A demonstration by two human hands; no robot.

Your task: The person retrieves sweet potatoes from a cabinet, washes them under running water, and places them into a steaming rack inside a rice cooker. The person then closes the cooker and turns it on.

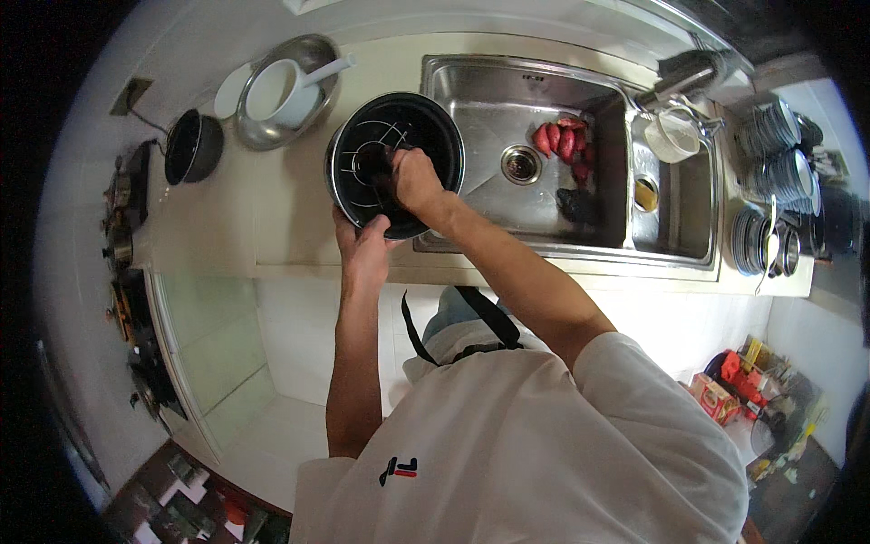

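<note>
A deep black pot (442, 129) with a shiny rim is tilted toward me, partly over the left edge of the steel sink. My left hand (366, 248) grips its near rim from below, thumb along the outside. Inside the pot lies a round wire steaming rack (372, 125). Reaching into the pot, my right hand (416, 178) has its fingers curled down beside the rack. Something dark and blurred shows under those fingers; whether it is held or just shadow cannot be told. Several red-skinned sweet potatoes (565, 140) lie in the large sink basin (476, 197), right of the drain (521, 165).
Left on the counter stand a steel bowl (262, 136) holding a white ladle-like dipper (272, 92), and a small black pan (197, 146). Dark netting (574, 204) lies in the sink. A strainer (673, 136) hangs near the faucet. Stacked plates (781, 170) stand at right.
</note>
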